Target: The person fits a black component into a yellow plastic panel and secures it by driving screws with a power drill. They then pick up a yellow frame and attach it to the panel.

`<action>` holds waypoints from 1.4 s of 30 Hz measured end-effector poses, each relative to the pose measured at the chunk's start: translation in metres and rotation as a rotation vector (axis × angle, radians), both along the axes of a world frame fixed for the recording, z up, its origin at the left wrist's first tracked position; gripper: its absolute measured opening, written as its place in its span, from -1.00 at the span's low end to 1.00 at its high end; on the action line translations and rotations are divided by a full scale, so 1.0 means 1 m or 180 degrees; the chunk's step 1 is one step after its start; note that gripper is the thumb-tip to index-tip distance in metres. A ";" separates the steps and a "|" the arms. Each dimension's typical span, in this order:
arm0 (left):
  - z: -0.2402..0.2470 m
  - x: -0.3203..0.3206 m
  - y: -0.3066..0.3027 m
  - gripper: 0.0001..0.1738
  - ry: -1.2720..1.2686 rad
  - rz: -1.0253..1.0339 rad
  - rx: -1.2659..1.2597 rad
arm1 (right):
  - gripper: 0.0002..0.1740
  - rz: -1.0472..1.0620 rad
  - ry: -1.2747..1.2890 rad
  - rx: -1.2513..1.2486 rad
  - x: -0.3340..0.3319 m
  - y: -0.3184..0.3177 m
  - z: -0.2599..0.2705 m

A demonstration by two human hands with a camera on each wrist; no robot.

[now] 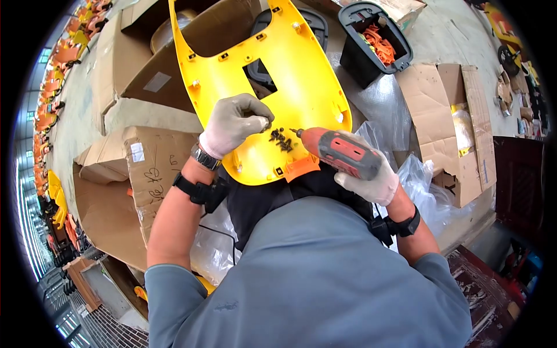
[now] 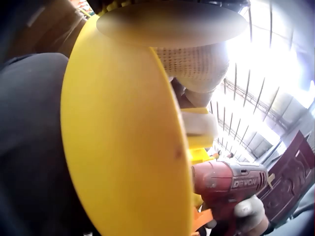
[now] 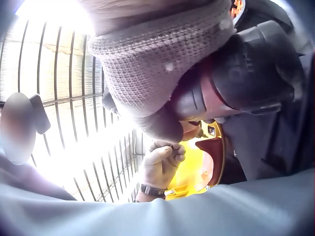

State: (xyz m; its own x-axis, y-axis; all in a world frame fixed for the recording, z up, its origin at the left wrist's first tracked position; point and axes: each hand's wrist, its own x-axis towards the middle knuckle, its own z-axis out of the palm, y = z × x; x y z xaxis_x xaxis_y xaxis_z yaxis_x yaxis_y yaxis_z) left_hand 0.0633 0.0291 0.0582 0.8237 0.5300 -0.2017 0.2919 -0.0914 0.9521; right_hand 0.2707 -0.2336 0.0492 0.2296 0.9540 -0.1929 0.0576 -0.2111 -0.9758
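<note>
A curved yellow plastic panel with a square cutout lies across the person's lap, its inner side facing up. Small dark screws are heaped on its near part. The gloved left hand is over the panel beside the heap, thumb and fingertips pinching a small dark screw. In the gloved right hand is a red and black power screwdriver, gripped around its body. Its bit points left toward the heap, just above the panel. An orange piece sits at the panel's near edge.
Open cardboard boxes stand at the left, with another carton at the right. A black bin holding orange parts stands ahead. Clear plastic sheeting lies beside the right arm. Rows of orange and yellow items line the far left.
</note>
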 end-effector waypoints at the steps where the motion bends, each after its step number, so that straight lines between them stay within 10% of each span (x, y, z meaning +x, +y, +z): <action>1: 0.001 -0.001 0.001 -0.82 -0.0149 0.0115 -0.0265 | -0.17 -0.0015 0.0062 0.0115 0.000 0.000 0.004; 4: -0.007 -0.006 0.011 -0.84 -0.0542 0.0253 -0.0741 | -0.20 -0.0176 0.1193 -0.0045 0.000 -0.003 0.021; 28: -0.018 -0.015 0.010 -0.81 -0.0981 0.0345 -0.1420 | -0.52 -0.0241 0.1017 0.0362 -0.017 0.011 0.017; 42: -0.004 -0.011 0.011 -0.82 -0.0753 0.0227 -0.1209 | -0.39 -0.0405 0.1712 0.0187 -0.013 0.018 0.012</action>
State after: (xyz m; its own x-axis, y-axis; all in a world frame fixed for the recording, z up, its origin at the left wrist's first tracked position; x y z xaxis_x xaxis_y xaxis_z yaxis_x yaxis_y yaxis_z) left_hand 0.0523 0.0401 0.0546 0.8346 0.5119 -0.2034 0.0551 0.2899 0.9555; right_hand 0.2575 -0.2160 0.0608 0.2275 0.9379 -0.2619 -0.4743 -0.1282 -0.8710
